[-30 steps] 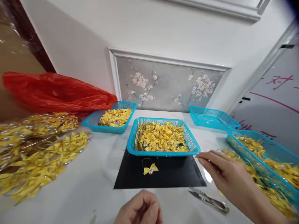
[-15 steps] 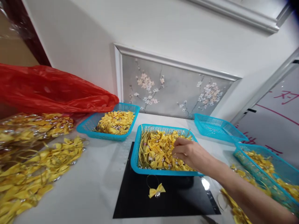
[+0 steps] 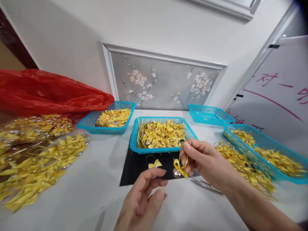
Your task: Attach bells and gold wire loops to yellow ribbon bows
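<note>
A yellow bow is hanging over the black mat near the desk's front edge, pinched by the right hand. White desk is lying bare leftward. The left hand is hovering just below, fingers loosely curled, grasping nothing. Scissors are lying partly hidden behind the right wrist.

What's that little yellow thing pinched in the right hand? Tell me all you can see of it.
It is a small yellow ribbon bow with a thin gold loop rising from it and a shiny silvery bead at its knot. The right hand pinches the loop between thumb and fingertips, so the bow hangs in the air above the black mat, just in front of the middle blue basket. The left hand is near but apart.
</note>
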{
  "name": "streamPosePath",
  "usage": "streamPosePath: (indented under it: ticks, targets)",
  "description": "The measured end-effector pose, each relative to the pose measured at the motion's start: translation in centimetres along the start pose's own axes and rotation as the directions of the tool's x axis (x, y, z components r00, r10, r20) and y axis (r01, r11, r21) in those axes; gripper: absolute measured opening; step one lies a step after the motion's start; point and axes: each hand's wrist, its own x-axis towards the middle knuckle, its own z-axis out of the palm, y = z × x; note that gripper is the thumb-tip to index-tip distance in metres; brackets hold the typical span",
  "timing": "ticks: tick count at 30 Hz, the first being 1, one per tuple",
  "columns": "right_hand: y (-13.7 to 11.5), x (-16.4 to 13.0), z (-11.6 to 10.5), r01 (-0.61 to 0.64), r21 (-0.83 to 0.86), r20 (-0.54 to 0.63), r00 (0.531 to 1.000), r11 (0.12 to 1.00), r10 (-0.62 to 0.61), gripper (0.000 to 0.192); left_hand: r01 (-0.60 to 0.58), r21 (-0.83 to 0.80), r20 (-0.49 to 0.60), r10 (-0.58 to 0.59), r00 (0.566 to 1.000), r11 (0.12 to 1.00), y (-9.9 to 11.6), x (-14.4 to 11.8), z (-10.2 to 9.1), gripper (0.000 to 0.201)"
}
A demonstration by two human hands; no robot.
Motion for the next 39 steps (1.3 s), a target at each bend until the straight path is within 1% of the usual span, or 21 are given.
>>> streamPosePath:
  ticks: [1,3,6,8,10,13,14,15,17,18,19,20,23,25,27,28,30,32,34,36,39]
  targets:
    - [0.3,-1.1,0.4,-0.022,0.116,0.011,1.0,0.993,0.021,0.031,-0.014,0.004,0.018,0.014,1.0,1.0,0.1,-0.5,0.5,0.034]
    - [1.0,-3.1,1.1,-0.039,0.279,0.022,0.999,0.959,0.034,0.029,-0.015,-0.005,0.081,0.015,0.997,1.0,0.1,-1.6,1.4,0.03]
    - [2.0,-5.5,1.9,-0.021,0.44,0.005,1.0,0.898,0.021,0.026,-0.011,-0.013,0.182,0.013,0.983,1.0,0.1,-3.1,2.5,0.024]
    - [2.7,-6.6,2.2,0.001,0.494,-0.029,0.999,0.869,0.015,0.026,-0.063,0.002,0.215,0.061,0.975,0.998,0.2,-3.7,3.1,0.018]
    - [3.3,-7.2,2.3,0.002,0.509,-0.059,0.998,0.861,0.032,0.026,-0.119,0.038,0.241,0.106,0.965,0.992,0.4,-4.0,3.5,0.013]
    - [4.1,-7.9,2.2,-0.019,0.499,-0.075,0.995,0.866,0.065,0.027,-0.148,0.108,0.239,0.119,0.964,0.983,0.4,-4.2,3.5,0.015]
    - [4.3,-8.1,2.2,0.005,0.472,-0.111,0.992,0.882,0.054,0.025,-0.162,0.132,0.213,0.131,0.968,0.978,0.3,-4.2,3.4,0.017]
    - [4.5,-8.3,2.1,0.048,0.41,-0.174,0.984,0.911,0.026,0.023,-0.183,0.158,0.175,0.155,0.972,0.97,0.2,-4.2,3.3,0.019]
    - [4.5,-8.9,1.9,0.138,0.186,-0.315,0.946,0.973,-0.074,0.025,-0.249,0.234,0.089,0.234,0.968,0.94,-0.3,-4.2,3.1,0.02]
    - [4.4,-9.3,1.8,0.157,0.058,-0.349,0.928,0.986,-0.127,0.025,-0.286,0.283,0.069,0.278,0.958,0.915,-0.5,-4.3,3.0,0.02]
    - [4.3,-9.6,1.8,0.157,-0.05,-0.349,0.922,0.986,-0.165,0.025,-0.322,0.333,0.067,0.319,0.945,0.886,-0.8,-4.3,3.0,0.021]
    - [4.1,-9.9,1.9,0.146,-0.118,-0.318,0.931,0.982,-0.177,0.026,-0.352,0.38,0.081,0.349,0.934,0.855,-1.1,-4.3,3.0,0.022]
    - [3.4,-10.3,2.3,0.125,-0.193,-0.203,0.965,0.973,-0.164,0.026,-0.399,0.449,0.157,0.369,0.916,0.8,-1.5,-4.5,3.2,0.029]
    - [3.1,-10.2,2.6,0.123,-0.212,-0.157,0.975,0.969,-0.158,0.026,-0.384,0.439,0.156,0.351,0.923,0.813,-1.4,-4.7,3.4,0.03]
    - [3.1,-10.0,2.7,0.11,-0.182,-0.127,0.983,0.977,-0.134,0.028,-0.326,0.375,0.168,0.282,0.945,0.868,-1.0,-4.9,3.5,0.032]
    - [3.1,-9.9,2.6,0.1,-0.133,-0.121,0.986,0.986,-0.116,0.029,-0.279,0.319,0.186,0.229,0.955,0.906,-0.7,-5.0,3.5,0.033]
    - [3.2,-9.6,2.5,0.066,0.03,-0.111,0.992,0.997,-0.062,0.029,-0.162,0.177,0.226,0.12,0.967,0.971,-0.1,-5.2,3.4,0.031]
    - [3.3,-9.5,2.3,0.024,0.192,-0.091,0.996,0.981,-0.007,0.029,-0.057,0.063,0.221,0.042,0.974,0.996,0.3,-5.3,3.2,0.027]
    - [3.4,-9.5,2.3,-0.001,0.252,-0.079,0.997,0.968,0.022,0.029,0.0,0.036,0.185,-0.007,0.983,0.999,0.6,-5.2,3.2,0.026]
    - [3.3,-9.5,2.3,0.007,0.193,-0.089,0.996,0.981,0.01,0.029,0.011,0.069,0.165,-0.022,0.986,0.998,0.7,-5.1,3.3,0.025]
    - [3.1,-9.5,2.4,0.043,-0.009,-0.118,0.992,0.999,-0.044,0.028,0.016,0.108,0.184,-0.036,0.982,0.994,0.5,-4.8,3.5,0.025]
